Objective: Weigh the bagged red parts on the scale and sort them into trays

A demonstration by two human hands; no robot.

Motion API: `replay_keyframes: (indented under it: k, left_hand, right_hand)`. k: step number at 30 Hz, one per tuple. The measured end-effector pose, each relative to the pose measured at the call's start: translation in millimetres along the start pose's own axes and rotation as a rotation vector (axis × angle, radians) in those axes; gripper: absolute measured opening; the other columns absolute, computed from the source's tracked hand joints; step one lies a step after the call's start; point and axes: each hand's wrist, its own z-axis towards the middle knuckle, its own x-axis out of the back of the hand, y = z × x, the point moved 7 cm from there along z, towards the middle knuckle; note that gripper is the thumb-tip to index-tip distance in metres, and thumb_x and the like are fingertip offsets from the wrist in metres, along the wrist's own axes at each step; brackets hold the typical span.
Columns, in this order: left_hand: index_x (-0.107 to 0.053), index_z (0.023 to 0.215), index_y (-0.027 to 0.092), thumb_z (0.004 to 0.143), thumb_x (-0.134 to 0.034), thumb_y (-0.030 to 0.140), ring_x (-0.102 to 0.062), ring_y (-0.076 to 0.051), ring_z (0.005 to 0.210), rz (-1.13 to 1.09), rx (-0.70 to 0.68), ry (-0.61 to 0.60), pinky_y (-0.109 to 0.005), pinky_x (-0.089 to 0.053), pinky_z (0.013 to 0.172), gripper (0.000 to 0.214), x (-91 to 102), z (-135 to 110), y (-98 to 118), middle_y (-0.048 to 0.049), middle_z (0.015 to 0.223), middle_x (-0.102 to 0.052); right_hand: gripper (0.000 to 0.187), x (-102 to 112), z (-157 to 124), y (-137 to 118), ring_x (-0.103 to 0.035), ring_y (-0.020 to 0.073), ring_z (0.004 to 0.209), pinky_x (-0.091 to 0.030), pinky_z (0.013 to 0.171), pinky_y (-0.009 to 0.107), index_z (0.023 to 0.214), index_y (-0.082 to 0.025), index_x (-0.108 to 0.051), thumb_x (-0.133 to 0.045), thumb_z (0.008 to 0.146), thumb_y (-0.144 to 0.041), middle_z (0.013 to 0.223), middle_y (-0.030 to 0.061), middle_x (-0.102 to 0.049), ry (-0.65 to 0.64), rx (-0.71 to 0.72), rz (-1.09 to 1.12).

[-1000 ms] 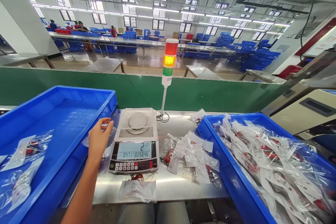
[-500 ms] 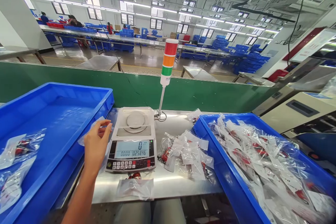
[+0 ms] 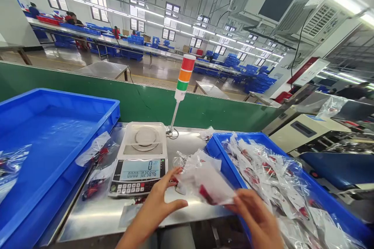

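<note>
Steel bench (image 3: 90, 220): counting scale (image 3: 140, 159) between blue trays (image 3: 58, 198), likely for reach.
Right hand (image 3: 258, 214): you pinch a plastic bag (image 3: 214, 184) by its end.
Left hand (image 3: 159, 198): spread wide, seemingly empty.

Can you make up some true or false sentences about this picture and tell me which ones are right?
1. The right hand is holding a bag. True.
2. The scale shows a 5 at the top of its screen. False: the top number on the scale is 0.
3. The signal light has red at the top. True.
4. The blue bin on the right holds just one bag. False: many bags lie in the blue bin on the right.
5. The left hand has its thumb spread away from its fingers. True.
</note>
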Motion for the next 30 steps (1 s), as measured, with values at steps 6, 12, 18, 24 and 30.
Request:
replay_keyframes:
  k: [6, 12, 18, 24, 30]
  left_hand:
    - [-0.074, 0.092, 0.022, 0.071, -0.076, 0.059, -0.073, -0.028, 0.095, -0.224, -0.026, 0.192, -0.039, -0.059, 0.091, 0.043, 32.0, -1, -9, -0.0091, 0.097, -0.077]
    - [-0.071, 0.08, 0.021, 0.075, -0.069, 0.052, -0.073, -0.025, 0.085, 0.076, -0.27, 0.499, -0.037, -0.058, 0.087, 0.031, 109.7, 17, 62, -0.0052, 0.085, -0.076]
    - [-0.067, 0.08, 0.019, 0.07, -0.067, 0.056, -0.072, -0.025, 0.086, 0.188, -0.405, 0.596, -0.039, -0.058, 0.088, 0.038, 153.6, 75, 107, -0.007, 0.086, -0.076]
    - [-0.067, 0.094, 0.017, 0.071, -0.069, 0.038, -0.064, -0.034, 0.114, 0.349, -0.293, 0.764, -0.054, -0.045, 0.108, 0.032, 175.9, 95, 82, -0.0145, 0.11, -0.074]
    - [-0.061, 0.121, 0.016, 0.083, -0.058, 0.04, -0.054, -0.032, 0.129, 0.461, -0.345, 0.95, -0.05, -0.038, 0.114, 0.045, 171.0, 37, 79, -0.0158, 0.134, -0.062]
  right_hand:
    - [0.045, -122, 27, 18, -0.073, 0.0249, 0.08, -0.066, 0.073, 0.039, 0.093, -0.022, -0.065, -0.078, 0.077, -0.062, 0.089, 0.0036, -0.074, -0.261, -0.077, 0.312]
    - [0.049, -124, 36, 19, -0.074, 0.0278, 0.093, -0.065, 0.072, 0.037, 0.107, -0.023, -0.065, -0.071, 0.082, -0.065, 0.111, 0.0116, -0.075, -0.224, 0.033, 0.283]
    - [0.055, -88, 37, 48, -0.074, 0.0304, 0.091, -0.065, 0.072, 0.038, 0.106, -0.022, -0.068, -0.074, 0.077, -0.069, 0.106, 0.0131, -0.077, -0.141, -0.025, 0.229]
    - [0.059, -58, 34, 64, -0.074, 0.0275, 0.085, -0.064, 0.066, 0.033, 0.104, -0.021, -0.069, -0.074, 0.075, -0.071, 0.101, 0.0123, -0.078, 0.014, -0.038, 0.226]
    - [0.06, -49, 35, 78, -0.074, 0.0279, 0.084, -0.064, 0.068, 0.034, 0.102, -0.02, -0.069, -0.076, 0.072, -0.072, 0.101, 0.0124, -0.078, 0.019, -0.089, 0.217]
